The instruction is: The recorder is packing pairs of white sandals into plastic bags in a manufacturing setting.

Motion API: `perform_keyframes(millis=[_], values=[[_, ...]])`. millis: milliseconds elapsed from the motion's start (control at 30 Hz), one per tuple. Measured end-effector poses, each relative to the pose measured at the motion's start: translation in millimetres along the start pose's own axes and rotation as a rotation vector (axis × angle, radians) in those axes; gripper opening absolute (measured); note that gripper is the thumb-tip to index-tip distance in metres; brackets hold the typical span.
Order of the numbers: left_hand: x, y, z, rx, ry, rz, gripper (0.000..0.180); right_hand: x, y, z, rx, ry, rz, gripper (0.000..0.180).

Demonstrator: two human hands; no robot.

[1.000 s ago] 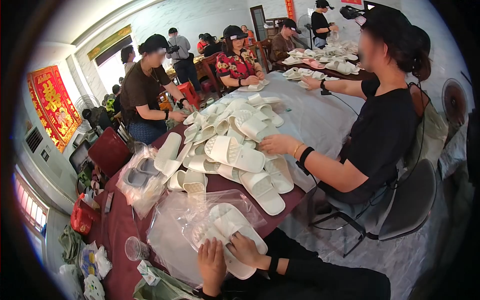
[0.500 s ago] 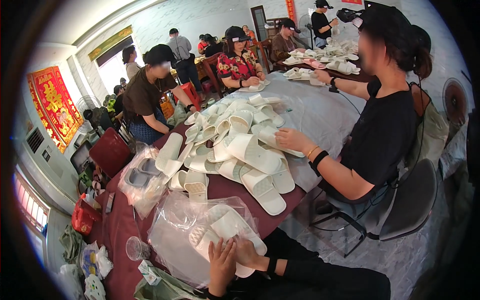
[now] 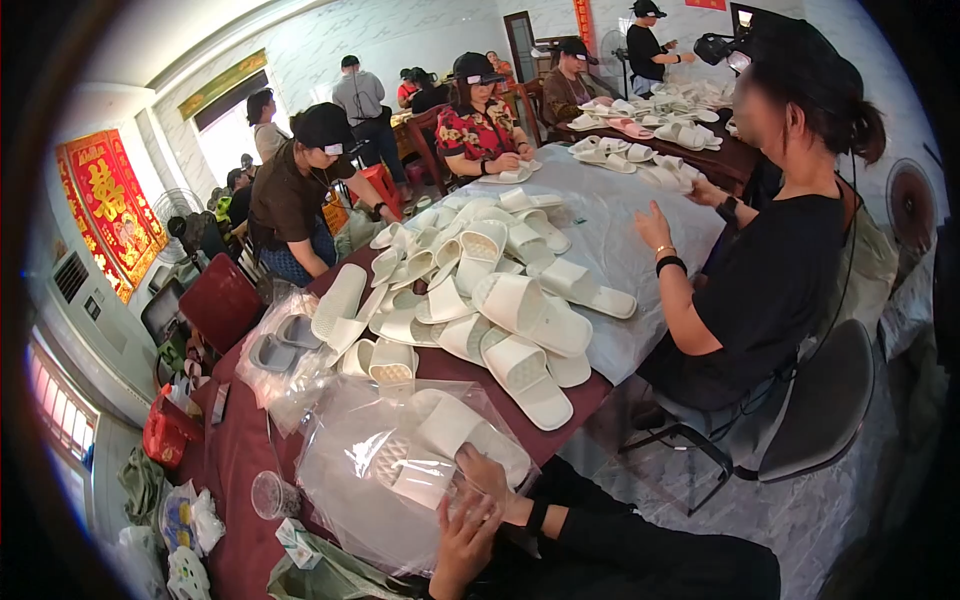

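A pair of white slippers (image 3: 447, 424) lies side by side inside a clear plastic bag (image 3: 345, 437), close in front of me on the table. At the bag's near end, my left hand (image 3: 466, 540) has its fingers bent over the plastic, by the heel of the nearer slipper. My right hand (image 3: 487, 478) closes on the bag where it covers the slippers' heel ends. Its fingertips are partly hidden. Just beyond, a heap of loose white slippers (image 3: 520, 318) covers the middle of the table.
Grey slippers (image 3: 272, 352) in plastic lie left of the heap. A clear cup (image 3: 273, 495) and a small box (image 3: 298, 543) stand near my left. At the right sits a co-worker (image 3: 770, 270) beside a grey chair (image 3: 815, 410); others work farther back.
The bag now covers more of the slippers, and my left hand has shifted right and down off the slipper. The co-worker at right has drawn a hand back from the heap.
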State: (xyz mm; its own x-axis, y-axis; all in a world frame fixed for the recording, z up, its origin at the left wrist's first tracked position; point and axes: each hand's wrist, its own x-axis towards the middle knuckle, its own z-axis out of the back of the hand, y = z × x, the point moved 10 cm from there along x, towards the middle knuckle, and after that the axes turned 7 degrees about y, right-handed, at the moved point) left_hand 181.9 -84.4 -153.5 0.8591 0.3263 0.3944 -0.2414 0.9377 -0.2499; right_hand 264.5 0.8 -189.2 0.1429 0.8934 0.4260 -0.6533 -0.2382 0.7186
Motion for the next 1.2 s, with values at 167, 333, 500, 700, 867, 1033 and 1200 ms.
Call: perform_keyframes(millis=[167,333,500,700,867,1033,1200], values=[[-31,49,14,0.231,-0.098,0.514,0.072,3,-8,5,0.03,-0.071,-0.061,0.029],[-73,92,12,-0.118,-0.406,0.647,0.071,8,-8,0,0.127,-0.086,-0.085,0.027],[-93,116,4,-0.339,-0.478,0.89,0.048,8,-6,-9,0.091,-0.029,-0.118,0.025],[-90,98,-12,-0.296,-0.492,0.676,0.04,20,-19,-3,0.047,-0.125,-0.227,0.024],[-84,101,-36,-0.449,-0.35,0.897,0.035,32,-44,-16,-0.023,-0.128,-0.343,0.022],[-135,157,-58,-0.922,-0.871,0.936,0.03,29,-34,-62,0.208,0.074,-0.173,0.037],[-136,162,-63,-1.197,-0.968,1.094,0.026,10,-19,-61,0.462,0.226,0.061,0.058]])
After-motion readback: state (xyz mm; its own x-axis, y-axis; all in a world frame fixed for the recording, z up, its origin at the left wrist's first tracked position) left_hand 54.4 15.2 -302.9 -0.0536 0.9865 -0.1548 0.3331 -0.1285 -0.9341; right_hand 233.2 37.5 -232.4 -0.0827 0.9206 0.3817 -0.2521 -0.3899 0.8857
